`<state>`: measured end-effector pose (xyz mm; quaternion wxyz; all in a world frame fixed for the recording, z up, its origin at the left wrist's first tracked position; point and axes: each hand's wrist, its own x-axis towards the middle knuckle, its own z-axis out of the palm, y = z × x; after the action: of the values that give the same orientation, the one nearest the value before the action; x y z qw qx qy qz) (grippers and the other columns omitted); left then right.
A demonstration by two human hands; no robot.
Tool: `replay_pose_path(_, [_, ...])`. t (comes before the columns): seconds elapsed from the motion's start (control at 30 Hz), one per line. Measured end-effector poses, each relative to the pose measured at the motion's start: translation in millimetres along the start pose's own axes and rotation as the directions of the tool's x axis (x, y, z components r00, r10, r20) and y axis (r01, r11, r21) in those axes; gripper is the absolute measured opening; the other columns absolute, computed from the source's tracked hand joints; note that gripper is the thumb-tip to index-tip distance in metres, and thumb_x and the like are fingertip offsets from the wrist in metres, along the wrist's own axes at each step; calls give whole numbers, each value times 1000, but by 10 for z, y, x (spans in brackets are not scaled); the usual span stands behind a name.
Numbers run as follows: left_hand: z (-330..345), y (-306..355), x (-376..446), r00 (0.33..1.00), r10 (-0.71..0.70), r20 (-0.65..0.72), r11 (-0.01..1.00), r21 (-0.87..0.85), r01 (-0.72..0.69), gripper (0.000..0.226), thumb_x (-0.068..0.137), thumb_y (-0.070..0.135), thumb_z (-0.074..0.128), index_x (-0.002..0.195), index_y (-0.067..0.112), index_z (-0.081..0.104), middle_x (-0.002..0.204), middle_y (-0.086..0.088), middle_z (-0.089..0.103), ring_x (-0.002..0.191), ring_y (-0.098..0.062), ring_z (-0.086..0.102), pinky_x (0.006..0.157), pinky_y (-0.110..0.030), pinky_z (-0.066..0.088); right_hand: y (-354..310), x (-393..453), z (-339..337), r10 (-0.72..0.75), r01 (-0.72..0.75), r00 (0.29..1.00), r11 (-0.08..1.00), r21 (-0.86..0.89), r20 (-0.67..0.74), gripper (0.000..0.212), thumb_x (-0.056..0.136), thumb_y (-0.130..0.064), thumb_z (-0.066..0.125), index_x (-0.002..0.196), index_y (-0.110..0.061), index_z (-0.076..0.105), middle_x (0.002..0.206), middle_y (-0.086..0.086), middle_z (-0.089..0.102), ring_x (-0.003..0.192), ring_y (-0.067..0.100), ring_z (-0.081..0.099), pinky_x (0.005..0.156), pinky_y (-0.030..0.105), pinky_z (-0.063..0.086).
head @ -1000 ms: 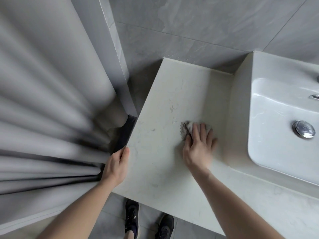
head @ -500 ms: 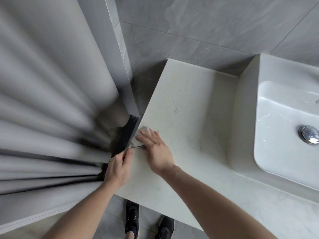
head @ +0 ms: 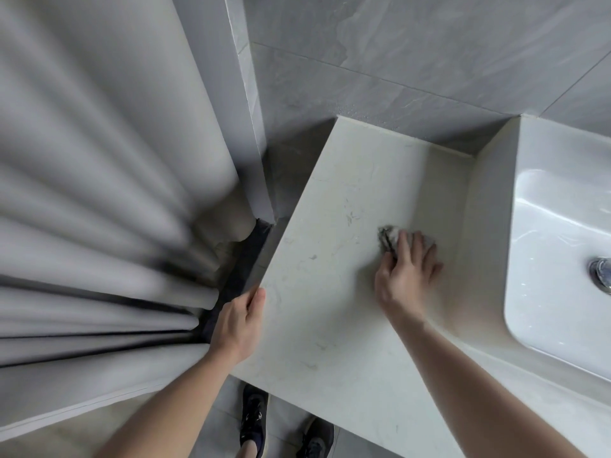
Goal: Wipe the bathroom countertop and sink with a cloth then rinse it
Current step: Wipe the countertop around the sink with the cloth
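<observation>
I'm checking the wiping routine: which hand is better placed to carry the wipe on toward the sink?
Right. The right hand already presses the cloth flat on the countertop, close beside the sink. The left hand grips the countertop's far left edge by the curtain, away from both.

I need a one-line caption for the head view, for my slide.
Right hand presses a cloth on the pale countertop beside the sink; left hand holds the counter edge.
</observation>
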<state>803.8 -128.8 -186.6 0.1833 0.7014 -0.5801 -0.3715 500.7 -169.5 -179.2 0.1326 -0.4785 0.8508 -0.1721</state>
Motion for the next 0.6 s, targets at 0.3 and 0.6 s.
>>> replay_pose_path(0.3, [4, -6, 7, 1000, 22, 11, 1000, -7, -22, 45, 105, 57, 33, 123, 32, 67, 100, 4, 76, 94, -18, 68, 81, -37, 52, -1271, -582, 588, -593, 552, 784, 801, 232, 181, 55, 90, -9, 51, 143, -23, 57, 163, 4, 40, 157, 30, 22, 128, 49, 12])
replay_pose_path(0.6, [38, -68, 25, 1000, 22, -4, 1000, -10, -22, 61, 99, 67, 28, 117, 27, 69, 105, 4, 76, 102, -22, 68, 85, -39, 52, -695, -250, 145, -400, 341, 916, 800, 494, 16, 46, 95, -22, 40, 130, -15, 69, 143, 5, 62, 138, 26, 51, 121, 40, 35])
